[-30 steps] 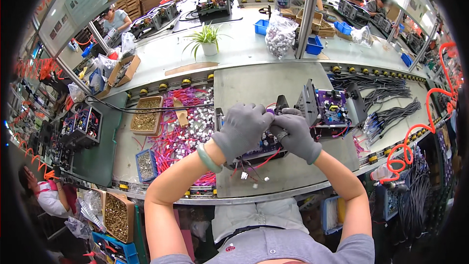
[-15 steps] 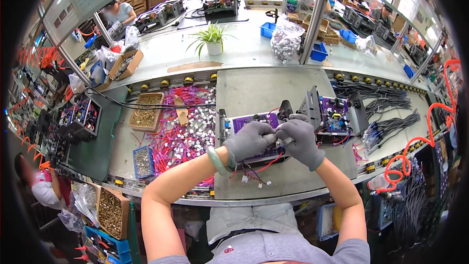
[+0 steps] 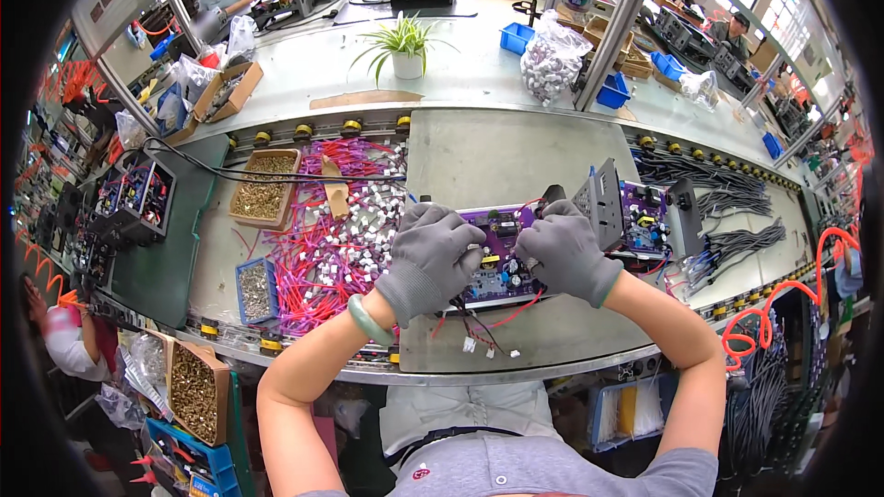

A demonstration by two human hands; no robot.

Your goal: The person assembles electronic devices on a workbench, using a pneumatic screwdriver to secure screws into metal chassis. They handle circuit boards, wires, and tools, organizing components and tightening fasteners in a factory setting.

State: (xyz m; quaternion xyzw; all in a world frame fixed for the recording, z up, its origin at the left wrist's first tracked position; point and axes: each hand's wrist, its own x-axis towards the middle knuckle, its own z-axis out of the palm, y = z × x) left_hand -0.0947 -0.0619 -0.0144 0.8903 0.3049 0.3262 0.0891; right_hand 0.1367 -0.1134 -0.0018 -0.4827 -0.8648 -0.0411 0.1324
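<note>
A purple circuit board unit (image 3: 500, 262) lies on the grey work plate in front of me, with a red wire and several dark leads with white connectors (image 3: 491, 350) hanging from its near side. My left hand (image 3: 433, 253), in a grey glove, is closed round the unit's left end. At its right end my right hand (image 3: 569, 256), gloved alike, has its fingers curled over the edge. Both palms hide the unit's ends. Just right of my right hand stands a second unit with a purple board (image 3: 643, 213) and a dark perforated metal panel (image 3: 603, 205).
Red and purple wires with white connectors (image 3: 354, 230) lie in a heap at left, beside a carton of brass-coloured parts (image 3: 265, 189) and a blue bin of small metal parts (image 3: 257, 291). Grey cables (image 3: 737, 248) lie at right near an orange coiled hose (image 3: 764, 313). Other people sit across the bench.
My hands have moved apart from above the board's middle to its two ends, uncovering the board between them. The view has shifted slightly.
</note>
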